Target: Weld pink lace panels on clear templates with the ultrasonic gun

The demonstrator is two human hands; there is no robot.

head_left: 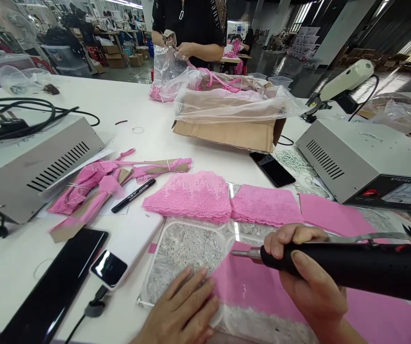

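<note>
My right hand [308,272] is wrapped round a black handheld tool [356,267] with a narrow metal tip, likely a welding handpiece judging by its shape. The tip hovers over or touches a plain pink fabric piece [259,286]; which of the two I cannot tell. Flat at the left edge of that fabric lies my left hand [184,310], fingers stretched out. Beneath the fabric is a clear plastic template [187,243] with rounded openings. Behind it sit stacked pink lace pieces [191,196], a second lace stack [266,203] and plain pink fabric [334,212].
Grey boxes stand left [40,167] and right [377,157]. Nearby lie a black marker [134,196], bundled pink straps [94,186], a phone [273,169] and a small screened device [108,269]. A plastic-lined carton [227,134] stands behind, where another person [191,33] handles a clear bag.
</note>
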